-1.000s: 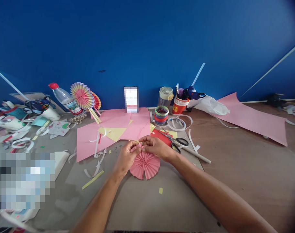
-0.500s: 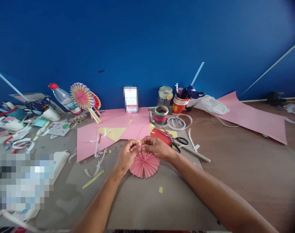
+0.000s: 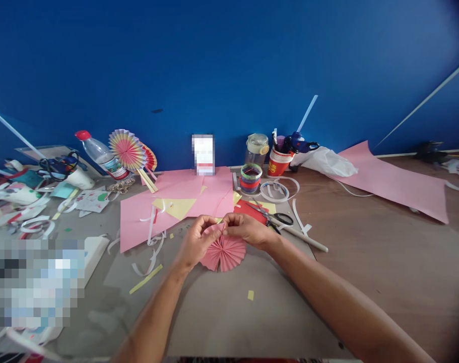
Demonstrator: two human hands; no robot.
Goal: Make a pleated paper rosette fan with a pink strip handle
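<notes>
A pleated pink paper disc (image 3: 229,255) is right there before the person, over the grey mat (image 3: 214,322), its far edge pinched between the fingers of the left hand (image 3: 199,241) and the right hand (image 3: 246,230), set close together. Pink sheets (image 3: 217,194) lie just beyond, black-handled scissors (image 3: 269,217) near the right hand.

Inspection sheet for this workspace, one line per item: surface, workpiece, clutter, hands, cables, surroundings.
Surface: grey mat over brown wood-grain tabletop.
Job's things: pleated pink paper rosette, opened nearly round, slit facing the wearer.
Clutter: scissors, yellow paper strip, white paper strips, red-capped bottle.
Grip: left hand and right hand both pinch the rosette's far edge.
Cables: thin white cord-like line by the large pink sheet; type unclear.
Surroundings: blue wall behind; pixelated screen stands before it.
</notes>
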